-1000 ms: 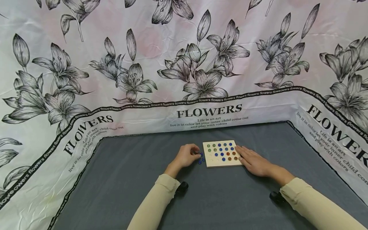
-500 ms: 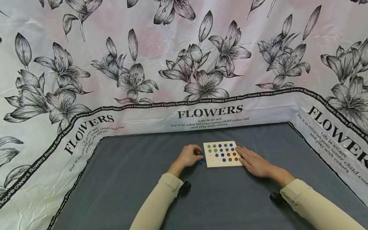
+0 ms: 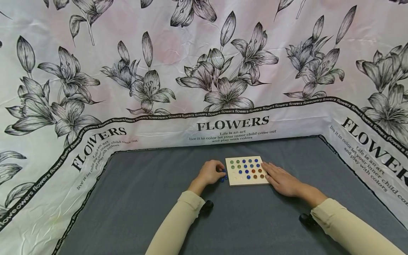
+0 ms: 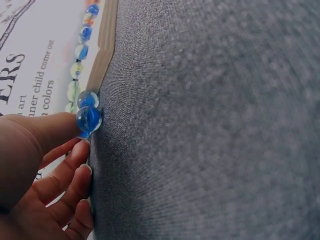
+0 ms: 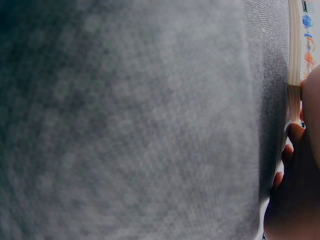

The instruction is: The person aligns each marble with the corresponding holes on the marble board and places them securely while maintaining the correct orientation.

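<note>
A pale wooden board (image 3: 244,181) lies flat on the cloth, with rows of green, blue and orange-brown glass marbles in its hollows. Bare hollows show at its lower left. Just off its left edge is a small cluster of blue marbles (image 4: 89,119). My left hand (image 3: 210,173) is right at this cluster, its thumb and index finger pinching a blue marble (image 3: 224,170). In the left wrist view the thumb partly hides the index finger. My right hand (image 3: 283,181) rests with straight fingers on the board's right edge.
Dark grey cloth (image 3: 134,205) covers the table. A white floral sheet (image 3: 159,132) with printed lettering rises behind and at both sides. Black wrist devices (image 3: 206,207) sit under both forearms.
My left hand has shifted slightly right, closer in on the blue marbles, and its thumb and index finger have come around one. The right hand and the board stay in place.
</note>
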The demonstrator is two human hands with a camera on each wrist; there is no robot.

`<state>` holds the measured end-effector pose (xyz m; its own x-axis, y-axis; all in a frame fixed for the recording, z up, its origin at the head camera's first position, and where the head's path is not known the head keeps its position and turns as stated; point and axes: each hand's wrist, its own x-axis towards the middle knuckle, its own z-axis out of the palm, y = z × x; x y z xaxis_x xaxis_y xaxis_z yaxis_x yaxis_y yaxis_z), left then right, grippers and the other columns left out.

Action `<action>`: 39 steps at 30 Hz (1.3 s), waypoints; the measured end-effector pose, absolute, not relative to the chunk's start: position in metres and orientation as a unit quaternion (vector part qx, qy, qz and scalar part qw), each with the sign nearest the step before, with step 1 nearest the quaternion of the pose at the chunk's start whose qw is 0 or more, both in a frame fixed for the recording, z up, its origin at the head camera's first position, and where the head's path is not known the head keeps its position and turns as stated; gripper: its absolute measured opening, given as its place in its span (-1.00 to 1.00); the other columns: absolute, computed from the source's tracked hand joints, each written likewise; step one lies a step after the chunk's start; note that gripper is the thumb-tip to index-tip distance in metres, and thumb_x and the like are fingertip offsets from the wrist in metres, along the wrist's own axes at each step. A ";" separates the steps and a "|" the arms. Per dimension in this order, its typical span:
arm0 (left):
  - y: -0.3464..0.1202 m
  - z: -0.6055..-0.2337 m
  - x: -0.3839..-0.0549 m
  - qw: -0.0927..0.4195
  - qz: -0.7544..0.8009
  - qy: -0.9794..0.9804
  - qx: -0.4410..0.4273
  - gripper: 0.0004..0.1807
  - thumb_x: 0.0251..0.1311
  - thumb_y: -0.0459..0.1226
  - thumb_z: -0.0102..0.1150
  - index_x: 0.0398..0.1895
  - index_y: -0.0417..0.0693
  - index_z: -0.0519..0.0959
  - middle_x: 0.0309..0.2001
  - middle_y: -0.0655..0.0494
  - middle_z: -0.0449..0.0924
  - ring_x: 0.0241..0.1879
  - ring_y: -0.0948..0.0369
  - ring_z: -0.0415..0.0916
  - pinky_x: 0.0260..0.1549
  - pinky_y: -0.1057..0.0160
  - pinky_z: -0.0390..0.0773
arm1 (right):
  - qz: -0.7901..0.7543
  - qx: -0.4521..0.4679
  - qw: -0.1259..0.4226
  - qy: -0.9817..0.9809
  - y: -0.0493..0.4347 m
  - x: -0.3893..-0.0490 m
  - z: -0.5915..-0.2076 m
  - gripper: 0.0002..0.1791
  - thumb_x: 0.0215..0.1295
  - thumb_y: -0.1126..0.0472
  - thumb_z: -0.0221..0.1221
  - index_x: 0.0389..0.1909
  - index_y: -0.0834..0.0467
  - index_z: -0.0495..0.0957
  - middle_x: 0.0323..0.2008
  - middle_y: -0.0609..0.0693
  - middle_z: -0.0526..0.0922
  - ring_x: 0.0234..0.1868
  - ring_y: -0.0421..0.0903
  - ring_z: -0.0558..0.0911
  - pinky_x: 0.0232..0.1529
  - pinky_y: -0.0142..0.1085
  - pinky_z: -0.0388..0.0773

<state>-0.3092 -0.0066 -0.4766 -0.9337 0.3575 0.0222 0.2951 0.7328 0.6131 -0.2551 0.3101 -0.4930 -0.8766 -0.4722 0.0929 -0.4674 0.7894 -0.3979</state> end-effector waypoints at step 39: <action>-0.021 -0.466 -0.293 0.016 0.388 0.891 0.234 -0.85 0.32 -0.31 0.35 -0.12 -0.20 0.69 -0.33 0.13 0.61 -0.36 0.28 0.50 -0.34 0.30 0.52 | -0.199 -0.234 0.028 0.951 0.307 -0.245 -0.492 -0.36 0.69 0.05 -0.15 0.58 0.33 0.07 0.57 0.34 0.07 0.55 0.40 0.05 0.45 0.31 0.00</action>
<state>-0.2928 -0.0205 -0.4657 -0.8900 0.4297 0.1524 0.4045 0.5898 0.6989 -0.2448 0.3067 -0.4921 -0.8885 -0.4570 0.0404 -0.4348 0.8106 -0.3923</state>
